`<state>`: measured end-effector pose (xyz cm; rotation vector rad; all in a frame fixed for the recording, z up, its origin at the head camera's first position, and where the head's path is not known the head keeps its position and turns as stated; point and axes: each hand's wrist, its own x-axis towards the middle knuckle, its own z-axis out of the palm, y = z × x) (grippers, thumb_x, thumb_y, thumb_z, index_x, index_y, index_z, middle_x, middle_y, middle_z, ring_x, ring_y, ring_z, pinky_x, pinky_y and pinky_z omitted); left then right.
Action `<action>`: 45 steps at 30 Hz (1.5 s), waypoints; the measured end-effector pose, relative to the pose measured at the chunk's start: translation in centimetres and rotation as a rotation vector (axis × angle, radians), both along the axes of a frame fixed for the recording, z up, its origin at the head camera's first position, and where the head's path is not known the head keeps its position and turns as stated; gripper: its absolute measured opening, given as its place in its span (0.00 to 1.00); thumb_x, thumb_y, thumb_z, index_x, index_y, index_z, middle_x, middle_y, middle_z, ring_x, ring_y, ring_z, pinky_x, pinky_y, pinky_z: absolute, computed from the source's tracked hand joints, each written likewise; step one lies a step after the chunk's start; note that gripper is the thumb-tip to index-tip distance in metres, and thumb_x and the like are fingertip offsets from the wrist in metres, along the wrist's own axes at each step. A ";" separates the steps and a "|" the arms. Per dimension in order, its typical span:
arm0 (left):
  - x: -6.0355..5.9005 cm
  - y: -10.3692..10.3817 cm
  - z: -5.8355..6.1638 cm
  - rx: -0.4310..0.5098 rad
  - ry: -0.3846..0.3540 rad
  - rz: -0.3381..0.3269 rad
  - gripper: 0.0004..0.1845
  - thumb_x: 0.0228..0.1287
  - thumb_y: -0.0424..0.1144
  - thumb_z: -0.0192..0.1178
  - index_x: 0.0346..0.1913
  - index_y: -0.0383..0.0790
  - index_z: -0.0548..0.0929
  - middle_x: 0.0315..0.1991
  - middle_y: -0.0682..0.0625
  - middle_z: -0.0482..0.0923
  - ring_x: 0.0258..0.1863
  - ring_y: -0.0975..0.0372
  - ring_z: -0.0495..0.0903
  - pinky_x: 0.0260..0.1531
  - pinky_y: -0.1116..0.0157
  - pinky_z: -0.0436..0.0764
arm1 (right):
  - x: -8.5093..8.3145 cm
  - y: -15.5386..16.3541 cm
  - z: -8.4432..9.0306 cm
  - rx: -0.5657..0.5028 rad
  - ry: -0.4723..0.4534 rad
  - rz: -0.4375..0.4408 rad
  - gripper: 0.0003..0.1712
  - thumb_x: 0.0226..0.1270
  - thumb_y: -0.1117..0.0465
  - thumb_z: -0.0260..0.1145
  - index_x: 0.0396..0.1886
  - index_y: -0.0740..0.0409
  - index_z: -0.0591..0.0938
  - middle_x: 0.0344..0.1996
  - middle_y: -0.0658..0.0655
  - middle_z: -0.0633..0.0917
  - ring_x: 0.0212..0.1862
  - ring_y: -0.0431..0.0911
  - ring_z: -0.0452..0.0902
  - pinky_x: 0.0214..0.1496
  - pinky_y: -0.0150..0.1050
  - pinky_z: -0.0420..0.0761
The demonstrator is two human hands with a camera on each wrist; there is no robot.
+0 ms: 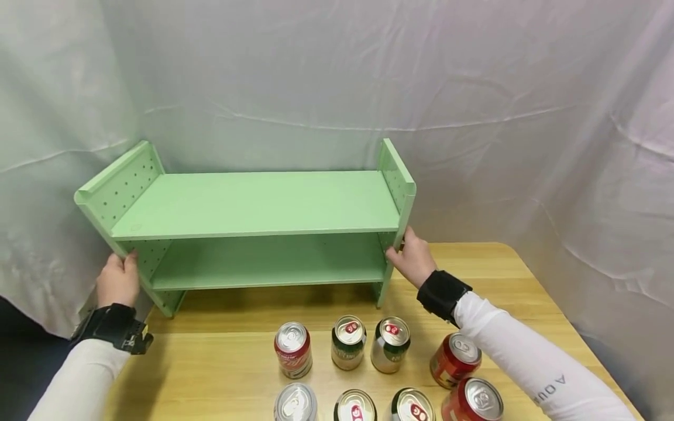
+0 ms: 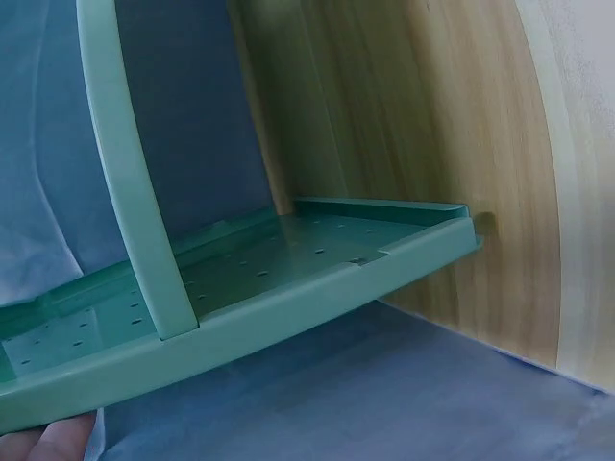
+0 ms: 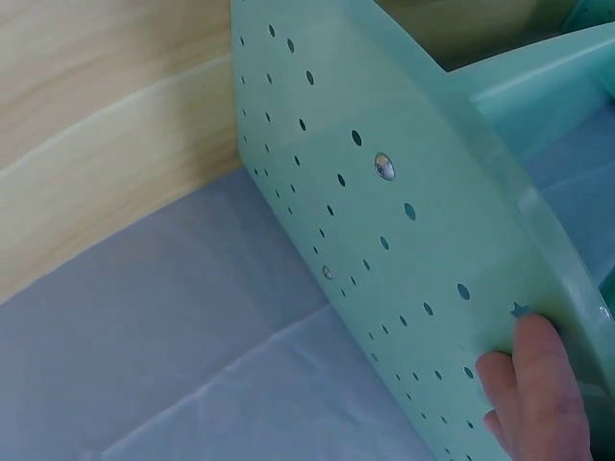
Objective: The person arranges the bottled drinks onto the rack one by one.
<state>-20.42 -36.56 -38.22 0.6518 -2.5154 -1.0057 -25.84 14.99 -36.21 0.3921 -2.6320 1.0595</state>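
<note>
A: Where did things stand, left to right?

B: Left hand (image 1: 118,280) gripped the green shelf (image 1: 253,204) at nine o'clock, right hand (image 1: 413,257) at three; shelf sat on the table's (image 1: 221,356) far edge.

A: And the cans (image 1: 389,345)?

B: Untouched at six o'clock, none shelved.

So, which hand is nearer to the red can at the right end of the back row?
Right. The right hand grips the shelf just above the red can; the left hand holds the far end.

The four front cans (image 1: 355,404) are cut off by the head view's bottom edge. The left hand (image 1: 118,280) hides the shelf's (image 1: 253,204) left front corner; its fingertips cannot be seen.
</note>
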 end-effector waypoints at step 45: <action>0.5 6.4 0.0 0.001 0.100 -0.110 0.22 0.74 0.53 0.37 0.32 0.37 0.64 0.18 0.47 0.56 0.17 0.57 0.59 0.20 0.62 0.59 | 3.4 7.2 0.0 0.036 0.043 -0.094 0.27 0.57 0.70 0.57 0.57 0.72 0.65 0.42 0.74 0.78 0.46 0.67 0.78 0.41 0.54 0.80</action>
